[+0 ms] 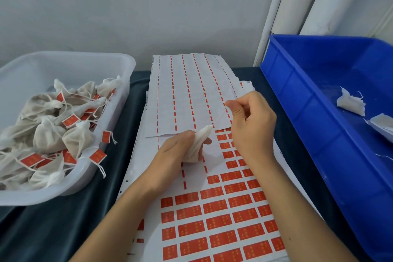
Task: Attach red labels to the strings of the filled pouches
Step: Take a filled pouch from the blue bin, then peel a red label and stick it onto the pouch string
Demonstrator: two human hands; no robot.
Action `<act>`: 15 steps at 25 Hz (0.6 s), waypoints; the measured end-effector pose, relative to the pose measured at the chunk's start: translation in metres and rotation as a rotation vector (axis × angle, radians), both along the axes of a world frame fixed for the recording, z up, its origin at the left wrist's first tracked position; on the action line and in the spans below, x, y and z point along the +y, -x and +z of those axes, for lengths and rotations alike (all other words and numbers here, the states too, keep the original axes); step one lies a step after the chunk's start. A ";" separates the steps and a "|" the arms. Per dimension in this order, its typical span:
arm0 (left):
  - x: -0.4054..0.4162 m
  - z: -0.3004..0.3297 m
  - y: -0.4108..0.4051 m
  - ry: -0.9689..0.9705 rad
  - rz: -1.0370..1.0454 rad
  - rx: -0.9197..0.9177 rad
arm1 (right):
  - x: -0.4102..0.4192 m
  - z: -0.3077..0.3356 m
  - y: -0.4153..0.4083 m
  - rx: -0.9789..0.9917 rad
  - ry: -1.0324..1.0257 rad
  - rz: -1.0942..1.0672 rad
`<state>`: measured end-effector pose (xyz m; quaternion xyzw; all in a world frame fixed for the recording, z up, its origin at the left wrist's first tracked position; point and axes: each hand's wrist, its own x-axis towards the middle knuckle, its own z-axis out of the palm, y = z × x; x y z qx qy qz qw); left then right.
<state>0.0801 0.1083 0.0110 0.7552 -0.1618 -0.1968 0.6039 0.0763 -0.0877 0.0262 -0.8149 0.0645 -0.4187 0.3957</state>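
One filled pouch sits gripped in my left hand, fingers curled round its body, just above the label sheet on the tabletop. Its string runs up and right to my right hand, where thumb and forefinger pinch its end. Red labels lie below both hands. My palm hides the pouch's lower half; the string's tip is lost between my fingers.

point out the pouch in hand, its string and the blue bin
pouch [196, 144]: head view, cloth body above the left fingers
string [220, 117]: head view, mid-length
blue bin [302, 112]: head view, left wall
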 end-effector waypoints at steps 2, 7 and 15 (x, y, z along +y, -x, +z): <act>-0.001 -0.001 0.000 -0.005 -0.020 -0.009 | 0.003 -0.005 -0.002 -0.022 -0.046 0.011; -0.003 -0.003 -0.003 -0.023 -0.048 -0.038 | 0.011 -0.020 -0.003 0.027 -0.159 0.015; -0.006 -0.006 -0.005 -0.025 0.036 -0.111 | 0.014 -0.018 0.006 0.029 -0.216 0.067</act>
